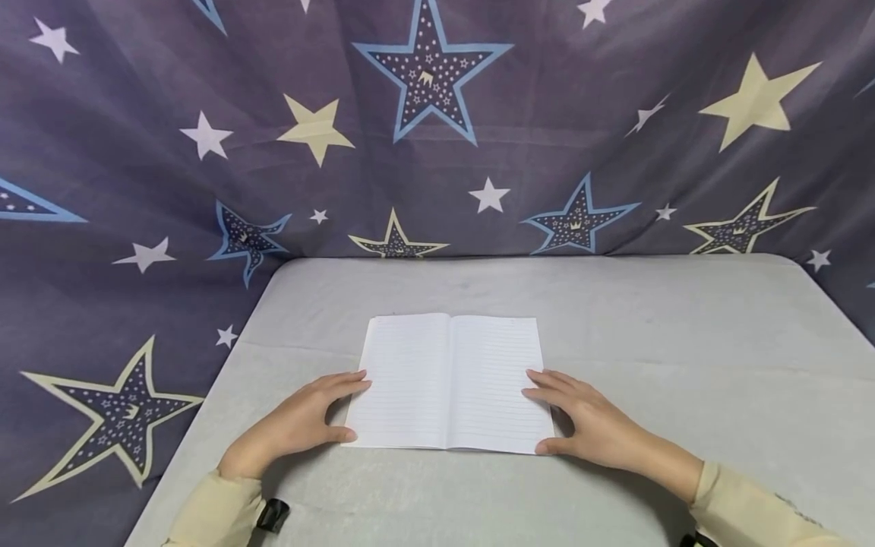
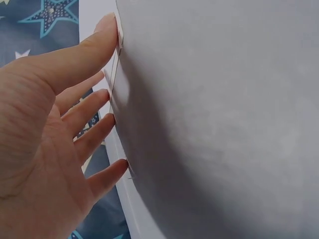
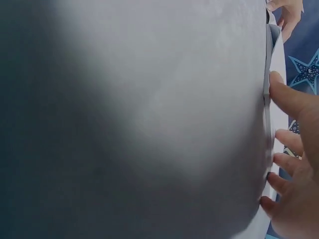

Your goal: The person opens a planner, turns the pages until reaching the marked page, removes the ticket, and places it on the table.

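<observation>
An open notebook (image 1: 410, 380) with blank, lined white pages lies flat on the table. My left hand (image 1: 304, 416) rests at its left edge, fingertips and thumb on the page margin. The right hand (image 1: 593, 425) mirrors this at the right edge, thumb near the lower corner. In the left wrist view, the left hand (image 2: 65, 119) has its fingers spread and gently bent. The right wrist view shows the right hand (image 3: 296, 164) with fingers loosely spread along the notebook's edge (image 3: 268, 92). Neither hand curls round the notebook.
A pale grey cloth covers the table (image 1: 656, 327). Behind it and at the left hangs a dark purple curtain (image 1: 260, 68) printed with stars. A small black object (image 1: 273, 516) sits at the left sleeve (image 1: 215, 510).
</observation>
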A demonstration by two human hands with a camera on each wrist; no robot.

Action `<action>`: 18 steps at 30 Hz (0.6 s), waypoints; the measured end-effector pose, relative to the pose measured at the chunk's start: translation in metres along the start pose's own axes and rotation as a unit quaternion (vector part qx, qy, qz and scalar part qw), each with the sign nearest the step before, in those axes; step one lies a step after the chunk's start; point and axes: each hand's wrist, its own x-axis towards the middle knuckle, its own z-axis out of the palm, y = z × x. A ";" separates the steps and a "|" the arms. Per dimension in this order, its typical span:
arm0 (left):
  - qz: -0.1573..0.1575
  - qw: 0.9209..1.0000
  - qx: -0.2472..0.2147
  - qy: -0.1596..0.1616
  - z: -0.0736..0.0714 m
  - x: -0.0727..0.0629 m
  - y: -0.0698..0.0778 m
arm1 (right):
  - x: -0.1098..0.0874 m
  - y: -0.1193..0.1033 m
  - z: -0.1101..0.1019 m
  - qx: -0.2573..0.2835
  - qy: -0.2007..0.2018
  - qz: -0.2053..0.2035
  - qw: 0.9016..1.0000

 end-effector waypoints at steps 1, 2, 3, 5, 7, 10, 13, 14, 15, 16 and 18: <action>-0.002 1.000 -0.002 -0.001 0.000 0.000 0.000 | 0.000 -0.001 0.000 -0.005 0.005 -0.001 1.000; -0.002 1.000 -0.003 -0.002 -0.001 0.001 0.001 | 0.000 -0.002 0.000 -0.011 0.008 0.000 1.000; -0.003 1.000 -0.004 -0.004 -0.001 0.001 0.001 | 0.000 -0.003 0.000 -0.017 0.012 0.001 1.000; -0.005 1.000 -0.007 -0.005 -0.001 0.001 0.001 | 0.000 -0.005 -0.001 -0.028 0.016 0.001 0.999; -0.008 1.000 -0.009 -0.006 -0.001 0.001 0.001 | 0.001 -0.007 -0.002 -0.039 0.018 0.000 0.999; -0.011 1.000 -0.008 -0.005 -0.001 0.001 0.001 | 0.003 -0.010 -0.003 -0.052 0.021 -0.001 0.998; -0.007 1.000 -0.003 -0.003 -0.001 0.001 0.002 | 0.004 -0.012 -0.002 -0.062 0.027 0.000 0.998; -0.005 1.000 0.000 -0.003 -0.001 0.001 0.002 | 0.004 -0.012 -0.001 -0.064 0.029 0.000 0.997; -0.002 1.000 0.002 -0.002 -0.001 0.002 0.003 | 0.005 -0.012 -0.001 -0.068 0.032 0.001 0.997; 0.002 1.000 0.006 -0.001 -0.001 0.002 0.004 | 0.005 -0.013 0.000 -0.072 0.035 0.000 0.997; 0.005 1.000 0.010 -0.001 -0.002 0.002 0.006 | 0.007 -0.013 0.001 -0.082 0.043 0.000 0.996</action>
